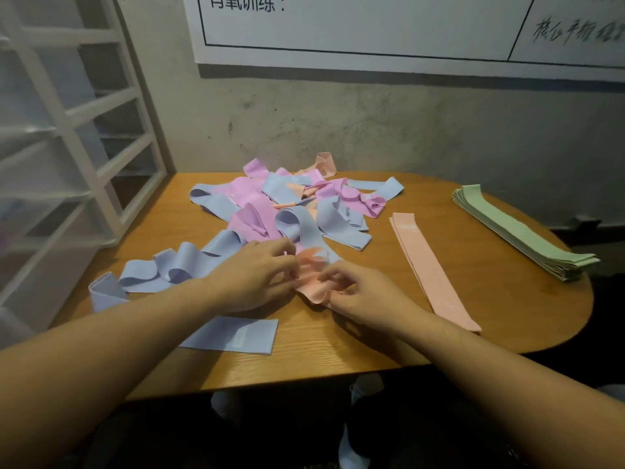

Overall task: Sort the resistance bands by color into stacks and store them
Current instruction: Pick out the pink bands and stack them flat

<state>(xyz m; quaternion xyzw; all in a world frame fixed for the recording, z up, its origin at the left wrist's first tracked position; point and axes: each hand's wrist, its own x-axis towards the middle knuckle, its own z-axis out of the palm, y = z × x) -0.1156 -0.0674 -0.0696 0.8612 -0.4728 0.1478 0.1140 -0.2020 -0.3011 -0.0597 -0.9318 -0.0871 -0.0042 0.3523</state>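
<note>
A crumpled peach band (313, 279) lies near the middle of the bench (338, 346), pinched by the curled fingers of the left hand (257, 275) and right hand (362, 292). Behind it sprawls a mixed pile (280, 211); a flat peach band (429, 269) and green stack (521, 231) lie toward the right edge.

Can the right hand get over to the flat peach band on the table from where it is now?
Probably yes: bare table separates the right hand from the flat peach band, but it's pinching a crumpled peach band.
</note>
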